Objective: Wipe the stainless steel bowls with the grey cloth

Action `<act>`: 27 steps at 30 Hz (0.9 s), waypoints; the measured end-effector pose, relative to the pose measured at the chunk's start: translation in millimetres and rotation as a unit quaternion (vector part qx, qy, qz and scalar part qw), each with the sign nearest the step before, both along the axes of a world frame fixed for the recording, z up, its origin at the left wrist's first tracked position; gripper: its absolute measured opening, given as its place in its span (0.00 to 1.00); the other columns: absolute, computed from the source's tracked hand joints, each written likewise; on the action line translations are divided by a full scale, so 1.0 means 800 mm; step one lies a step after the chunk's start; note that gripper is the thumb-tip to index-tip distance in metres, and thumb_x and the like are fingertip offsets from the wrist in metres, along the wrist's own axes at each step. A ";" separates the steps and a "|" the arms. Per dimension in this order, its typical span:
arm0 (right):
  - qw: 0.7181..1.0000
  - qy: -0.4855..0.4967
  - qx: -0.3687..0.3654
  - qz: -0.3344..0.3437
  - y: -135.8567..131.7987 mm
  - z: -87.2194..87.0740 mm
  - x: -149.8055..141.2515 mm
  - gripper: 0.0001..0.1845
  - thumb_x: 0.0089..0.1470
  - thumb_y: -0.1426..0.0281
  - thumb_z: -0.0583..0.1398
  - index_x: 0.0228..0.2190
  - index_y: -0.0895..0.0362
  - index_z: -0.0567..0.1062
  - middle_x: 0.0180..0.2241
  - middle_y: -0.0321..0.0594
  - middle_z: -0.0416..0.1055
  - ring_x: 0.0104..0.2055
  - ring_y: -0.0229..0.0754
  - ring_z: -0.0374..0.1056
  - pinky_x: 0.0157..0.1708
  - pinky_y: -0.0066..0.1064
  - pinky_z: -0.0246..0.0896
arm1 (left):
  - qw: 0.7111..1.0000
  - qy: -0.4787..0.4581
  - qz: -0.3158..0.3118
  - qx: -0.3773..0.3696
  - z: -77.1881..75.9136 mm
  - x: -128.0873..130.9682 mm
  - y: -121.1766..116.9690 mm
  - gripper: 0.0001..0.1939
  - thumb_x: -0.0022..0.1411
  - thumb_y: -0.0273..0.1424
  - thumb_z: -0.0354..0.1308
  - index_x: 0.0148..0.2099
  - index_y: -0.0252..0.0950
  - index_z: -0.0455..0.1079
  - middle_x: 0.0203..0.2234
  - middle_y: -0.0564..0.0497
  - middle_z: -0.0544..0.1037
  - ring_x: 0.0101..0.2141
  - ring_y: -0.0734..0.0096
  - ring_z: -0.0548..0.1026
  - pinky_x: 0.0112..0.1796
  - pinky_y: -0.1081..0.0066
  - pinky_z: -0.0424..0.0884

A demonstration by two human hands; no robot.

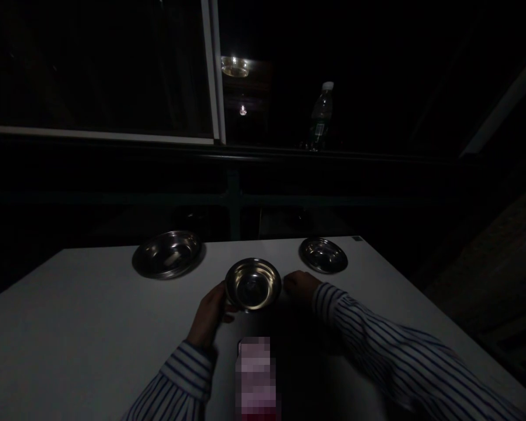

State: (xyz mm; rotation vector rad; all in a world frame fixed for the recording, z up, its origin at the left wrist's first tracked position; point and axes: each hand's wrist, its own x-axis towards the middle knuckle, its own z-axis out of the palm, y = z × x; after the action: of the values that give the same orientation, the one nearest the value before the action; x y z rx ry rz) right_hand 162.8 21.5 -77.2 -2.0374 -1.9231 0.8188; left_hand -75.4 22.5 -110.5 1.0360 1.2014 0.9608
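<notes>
A small shiny metal bowl (253, 285) is tilted toward me above the middle of the white table. My left hand (210, 313) grips it at its left side, with some fingertips showing under the rim. Just right of the bowl, my right hand (301, 286) is low over the table with its fingers curled in. A narrow gap seems to part it from the rim. Whether those fingers hold anything is too dark to see. Both sleeves are striped.
A wider metal dish (166, 255) stands at the table's back left, a shallow metal dish (323, 255) at the back right. Near me lies a pixelated pink rectangular item (256, 377). Beyond the white table (92, 327), a capped plastic bottle (321, 117) stands by a dark window frame (214, 70).
</notes>
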 end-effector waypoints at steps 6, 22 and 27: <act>0.998 0.045 -0.028 -0.024 0.018 0.000 -0.008 0.12 0.58 0.64 0.55 0.32 0.62 0.72 0.30 0.36 0.71 0.31 0.35 0.68 0.35 0.32 0.65 | 0.998 -0.060 0.003 -0.023 -0.003 0.002 0.002 0.28 0.55 0.44 0.52 0.56 0.38 0.62 0.40 0.44 0.76 0.33 0.64 0.76 0.29 0.67 0.71; 0.987 0.115 -0.085 -0.071 0.028 0.003 0.062 0.09 0.57 0.68 0.56 0.33 0.62 0.71 0.27 0.34 0.69 0.26 0.32 0.66 0.29 0.27 0.65 | 0.996 -0.068 -0.042 -0.028 0.003 0.077 0.037 0.28 0.51 0.47 0.56 0.49 0.33 0.68 0.32 0.44 0.78 0.29 0.65 0.76 0.31 0.65 0.70; 0.982 0.140 -0.099 -0.075 0.042 -0.010 0.070 0.09 0.57 0.68 0.56 0.34 0.63 0.71 0.27 0.33 0.68 0.25 0.31 0.66 0.26 0.26 0.65 | 0.997 -0.054 -0.048 -0.022 0.004 0.083 0.041 0.29 0.52 0.48 0.54 0.49 0.32 0.67 0.31 0.43 0.78 0.30 0.64 0.76 0.33 0.65 0.71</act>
State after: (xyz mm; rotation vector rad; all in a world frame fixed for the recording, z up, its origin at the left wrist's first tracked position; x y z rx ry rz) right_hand 219.2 55.3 -85.4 -2.0153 -1.5719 1.2269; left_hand -9.3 55.2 -107.7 0.9853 1.0701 0.9010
